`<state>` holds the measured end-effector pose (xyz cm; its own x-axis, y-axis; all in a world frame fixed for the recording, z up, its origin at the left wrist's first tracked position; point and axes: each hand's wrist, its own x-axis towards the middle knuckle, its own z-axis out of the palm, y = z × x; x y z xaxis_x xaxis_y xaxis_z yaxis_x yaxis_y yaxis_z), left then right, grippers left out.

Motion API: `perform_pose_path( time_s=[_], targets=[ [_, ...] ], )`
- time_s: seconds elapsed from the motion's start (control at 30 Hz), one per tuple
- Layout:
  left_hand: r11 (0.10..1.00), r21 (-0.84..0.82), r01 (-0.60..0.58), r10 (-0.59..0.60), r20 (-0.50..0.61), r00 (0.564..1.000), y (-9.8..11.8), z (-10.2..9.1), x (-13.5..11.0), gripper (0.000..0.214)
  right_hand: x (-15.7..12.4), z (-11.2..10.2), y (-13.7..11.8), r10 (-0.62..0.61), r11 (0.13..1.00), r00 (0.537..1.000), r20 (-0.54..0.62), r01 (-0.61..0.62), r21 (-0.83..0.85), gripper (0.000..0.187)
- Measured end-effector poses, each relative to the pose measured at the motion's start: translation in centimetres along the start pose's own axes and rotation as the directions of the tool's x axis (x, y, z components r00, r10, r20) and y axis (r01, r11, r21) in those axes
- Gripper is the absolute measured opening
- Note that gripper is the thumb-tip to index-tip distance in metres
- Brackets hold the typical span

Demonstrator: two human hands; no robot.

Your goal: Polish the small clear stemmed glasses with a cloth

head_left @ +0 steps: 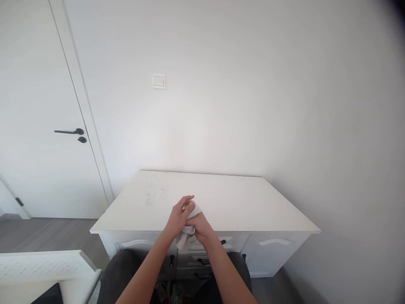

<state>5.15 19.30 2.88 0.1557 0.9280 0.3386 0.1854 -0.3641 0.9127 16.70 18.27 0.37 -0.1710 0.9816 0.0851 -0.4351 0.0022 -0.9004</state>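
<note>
My left hand [179, 216] and my right hand [199, 224] are together just above the front edge of the white cabinet top [228, 202]. Both are closed around a bunched white cloth [182, 242], whose lower end hangs past the edge. A fold of the cloth also shows between the fingers at the top. A thin curved outline shows near the left fingertips and another below the hands. It looks like something clear inside the cloth, but its kind is hidden.
Faint clear drops or wet marks [150, 197] lie on the cabinet top's left side. Dark-handled drawers [204, 261] are below. A white door [34, 105] stands left, with a light switch [158, 81] on the wall. A white piece of furniture [44, 264] is at lower left.
</note>
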Motion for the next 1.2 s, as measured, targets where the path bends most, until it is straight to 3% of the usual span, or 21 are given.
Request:
perform_pose_path(
  time_s=[0.13, 0.23, 0.3, 0.37, 0.47, 0.57, 0.77, 0.87, 1.03, 1.13, 1.2],
  targets=[
    [1.000, 0.021, -0.012, 0.010, 0.057, 0.998, 0.1, -0.5, 0.4, 0.041, -0.1, -0.2, -0.3, 0.030, 0.996, 1.000, 0.005, -0.030, 0.085, 0.032],
    [0.996, 0.080, 0.024, -0.014, -0.127, 0.992, -0.5, -0.9, -0.5, 0.042, 0.0, -0.3, -0.7, -0.012, 0.989, 0.997, -0.078, 0.024, 0.147, 0.030],
    [0.988, 0.127, 0.085, -0.043, -0.304, 0.952, -1.0, -0.8, -2.1, 0.041, 0.2, -0.5, -1.0, -0.064, 0.978, 0.985, -0.158, 0.094, 0.188, 0.030],
    [0.979, 0.155, 0.135, -0.068, -0.376, 0.924, -1.4, -0.3, -4.2, 0.035, 0.3, -0.7, -1.2, -0.106, 0.960, 0.968, -0.227, 0.158, 0.229, 0.033],
    [0.978, 0.150, 0.146, -0.109, -0.236, 0.966, -2.2, 1.2, -6.6, 0.030, 0.5, -0.7, -1.1, -0.128, 0.931, 0.954, -0.272, 0.210, 0.298, 0.038],
    [0.984, 0.107, 0.142, -0.131, -0.103, 0.986, -2.9, 2.6, -7.1, 0.027, 0.7, -0.5, -0.6, -0.115, 0.907, 0.960, -0.257, 0.207, 0.367, 0.037],
    [0.989, 0.105, 0.101, -0.090, -0.100, 0.991, -3.3, 2.6, -5.5, 0.026, 0.2, -0.7, -0.1, -0.071, 0.909, 0.992, -0.104, 0.107, 0.404, 0.038],
    [0.985, 0.145, 0.096, -0.085, -0.079, 0.993, -2.6, 1.9, -5.6, 0.028, -1.0, -1.0, -0.3, -0.011, 0.940, 1.000, -0.007, 0.013, 0.341, 0.040],
    [0.964, 0.258, 0.062, -0.027, -0.137, 0.990, -1.1, 1.3, -6.8, 0.022, -3.6, -0.6, -1.3, 0.139, 0.981, 0.982, 0.129, -0.155, 0.119, 0.048],
    [0.953, 0.298, 0.050, 0.006, -0.184, 0.983, -0.5, 1.3, -7.4, 0.023, -4.1, -0.1, -1.6, 0.188, 0.967, 0.982, 0.009, -0.184, -0.174, 0.065],
    [0.946, 0.320, 0.052, 0.024, -0.230, 0.973, -0.4, 1.0, -7.8, 0.021, -4.0, 0.1, -1.6, 0.116, 0.936, 0.987, -0.109, -0.145, -0.320, 0.072]
  ],
)
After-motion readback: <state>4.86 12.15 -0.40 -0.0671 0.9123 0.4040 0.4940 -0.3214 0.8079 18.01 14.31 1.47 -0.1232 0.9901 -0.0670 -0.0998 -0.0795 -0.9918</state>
